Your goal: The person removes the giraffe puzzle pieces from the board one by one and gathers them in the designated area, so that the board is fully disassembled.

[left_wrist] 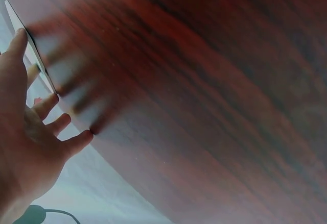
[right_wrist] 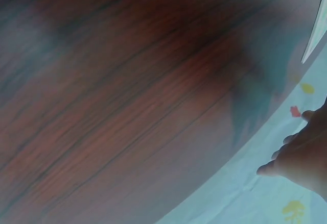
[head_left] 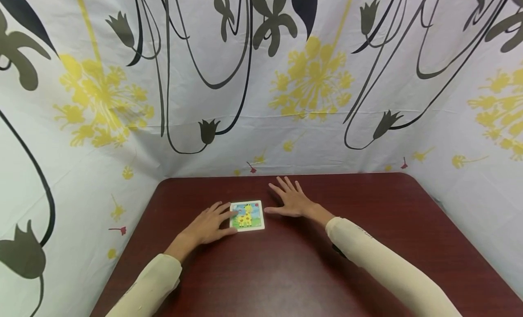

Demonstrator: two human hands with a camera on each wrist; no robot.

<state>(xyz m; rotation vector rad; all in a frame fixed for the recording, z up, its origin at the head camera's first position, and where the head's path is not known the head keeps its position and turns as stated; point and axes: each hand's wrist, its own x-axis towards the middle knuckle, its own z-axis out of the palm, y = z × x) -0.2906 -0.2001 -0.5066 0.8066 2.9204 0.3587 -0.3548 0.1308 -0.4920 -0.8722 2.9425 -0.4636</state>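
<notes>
Board [head_left: 247, 216] at the heart of it, out toward the far side of the table [head_left: 261, 271], between the two hands, its giraffe [head_left: 245, 218] upright to the wearer. It looks to lie flat, though whether the left edge is lifted a touch, I cannot tell.

And it's the left hand [head_left: 207, 225] on duty! Fingers long and loosely spread, the index reaching over the picture's left side, the thumb [left_wrist: 18, 41] at the near left corner; no curled grip to be seen. The right hand [head_left: 295, 203] is fanned wide, holding nothing, its thumb just beside the right edge, and the right-wrist view shows a gap.

The step, as I read it, is setting the board straight, and light touch should win it. Let the left thumb and index guide the corner, no hard pressing, or the board may swing round. The right thumb would serve best as a soft stop on the opposite edge, both sides nudged evenly. Fingertips would do better at the white rim, off the picture.

Further out, pale sleeves [head_left: 151, 283] reach in from the near side, and patterned cloth [head_left: 318, 146] hangs behind the table's far edge.
</notes>
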